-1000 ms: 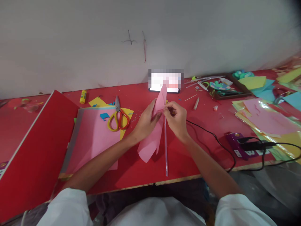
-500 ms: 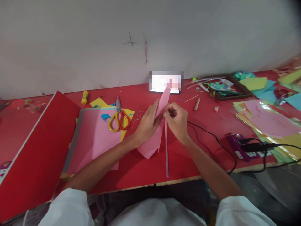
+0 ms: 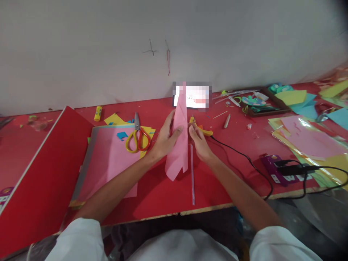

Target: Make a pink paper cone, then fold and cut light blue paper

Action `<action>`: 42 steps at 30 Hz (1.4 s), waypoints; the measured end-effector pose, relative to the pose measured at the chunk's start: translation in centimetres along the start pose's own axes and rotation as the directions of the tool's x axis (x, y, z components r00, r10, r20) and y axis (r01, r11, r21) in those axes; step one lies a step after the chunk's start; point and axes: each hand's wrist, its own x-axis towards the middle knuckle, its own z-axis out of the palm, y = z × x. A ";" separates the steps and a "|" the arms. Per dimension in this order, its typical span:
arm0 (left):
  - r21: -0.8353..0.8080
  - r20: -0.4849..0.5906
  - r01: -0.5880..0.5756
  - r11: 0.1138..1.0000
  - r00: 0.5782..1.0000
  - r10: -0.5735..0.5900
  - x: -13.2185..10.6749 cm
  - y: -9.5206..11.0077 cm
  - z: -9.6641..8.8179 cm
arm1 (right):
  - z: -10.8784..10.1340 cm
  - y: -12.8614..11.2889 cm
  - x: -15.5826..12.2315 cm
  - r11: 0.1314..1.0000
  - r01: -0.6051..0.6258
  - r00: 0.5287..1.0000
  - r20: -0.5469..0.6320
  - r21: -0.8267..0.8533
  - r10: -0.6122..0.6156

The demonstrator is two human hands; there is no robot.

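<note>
nearest the desk [image 3: 163, 203] edge lies a clear stick [image 3: 192, 174], just beside the folded pink paper [image 3: 179, 145]. the left hand [image 3: 164, 139] is clamped on that paper, holding it upright over the desk; the right hand [image 3: 198, 139] rests loosely open against its other edge. just behind sits a yellow glue gun [image 3: 202, 130] on a black cord [image 3: 244, 157]: the fingers could brush its tip, or the paper could sag onto it, and the one-sided grip may let the fold spring apart.
</note>
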 end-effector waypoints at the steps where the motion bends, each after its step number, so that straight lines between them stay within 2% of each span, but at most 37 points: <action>1: -0.039 -0.007 0.008 0.999 1.000 -0.008 0.1 0.1 -0.1 | 0.3 0.2 -0.1 0.998 -0.042 0.997 0.063 0.057 0.038; 4: -0.155 0.006 0.024 0.988 1.000 -0.023 0.3 0.2 -0.3 | 1.2 0.2 -0.8 0.952 -0.175 0.968 0.222 0.252 0.119; 7: -0.274 0.068 0.075 0.959 0.996 -0.059 0.5 -0.1 -0.6 | 1.6 0.0 -1.4 0.859 -0.306 0.928 0.329 0.412 0.173; 12: -0.367 0.163 0.172 0.914 0.979 -0.119 0.8 -0.5 -1.3 | 1.4 0.2 -1.9 0.725 -0.441 0.884 0.397 0.529 0.248; 17: -0.392 0.259 0.299 0.870 0.943 -0.207 0.8 0.3 -2.2 | 1.4 0.0 -2.1 0.698 -0.491 0.825 0.536 0.521 0.180; 22: -0.434 0.209 0.296 0.851 0.952 -0.224 1.1 1.0 -2.3 | 2.0 -0.4 -2.5 0.653 -0.509 0.792 0.602 0.560 0.101; 30: -0.398 0.159 0.249 0.883 0.967 -0.201 1.3 0.4 -2.1 | 2.2 -0.9 -2.6 0.661 -0.501 0.790 0.607 0.558 0.086; 34: -0.319 0.128 0.182 0.930 0.981 -0.148 1.4 0.7 -2.1 | 2.1 -0.6 -2.5 0.657 -0.502 0.813 0.566 0.562 0.138; 38: -0.234 0.153 0.110 0.966 0.985 -0.075 1.5 0.9 -2.3 | 1.7 0.1 -2.3 0.660 -0.506 0.826 0.532 0.554 0.187; 42: -0.256 0.111 0.153 0.954 0.986 -0.128 1.7 0.4 -2.4 | 1.6 0.0 -2.2 0.666 -0.478 0.842 0.516 0.573 0.159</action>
